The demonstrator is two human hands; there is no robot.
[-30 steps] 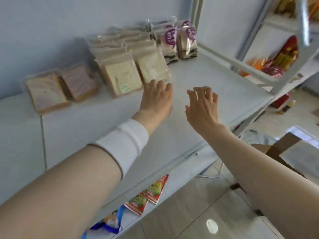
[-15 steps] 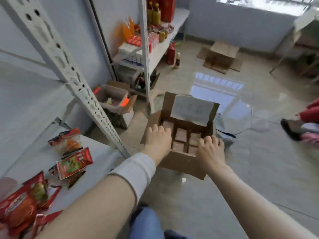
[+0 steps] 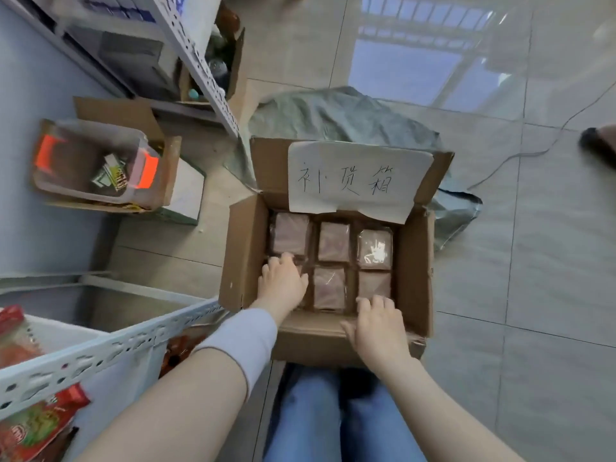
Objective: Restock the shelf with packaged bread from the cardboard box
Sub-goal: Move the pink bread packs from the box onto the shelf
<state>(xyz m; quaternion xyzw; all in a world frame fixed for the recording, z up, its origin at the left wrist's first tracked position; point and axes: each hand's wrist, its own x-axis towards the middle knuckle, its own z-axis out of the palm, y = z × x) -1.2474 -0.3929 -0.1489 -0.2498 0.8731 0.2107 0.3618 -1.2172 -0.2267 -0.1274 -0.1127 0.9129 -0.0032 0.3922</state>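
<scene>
**Location of stock.** The cardboard box (image 3: 246, 248) stood open on the tiled floor, directly ahead of the person's knees. The packaged bread (image 3: 333, 241) lay flat inside in 2 rows of 3, with the packs touching or nearly touching.

**Hand state.**
- The left hand (image 3: 283, 285) lay palm-down on the near-left pack, fingers spread toward its far edge. Whether they had closed on the pack could not be determined.
- The right hand (image 3: 378, 328) hovered above the box's near wall, fingers relaxed and grasping nothing, fingertips just short of the near-right pack (image 3: 374, 284).

**Handling estimate.** Each pack appeared to be sliced bread in clear glossy film, so it was probably light, soft and easy to crush, with a slick wrapper. The recommended hold was across 2 opposite edges with light pressure, or by any slack film at the seal. Pressing on the flat face was to be avoided.

**Edges and clearance.**
- The box walls stood well above the packs, so a straight upward lift was required before any sideways travel.
- The far flap, carrying a handwritten paper label (image 3: 356, 178), leaned over the far row.
- The perforated shelf rail (image 3: 110, 341) ran just left of the box, beside the left forearm, and posed a knock risk.
- Open floor lay to the right.
</scene>
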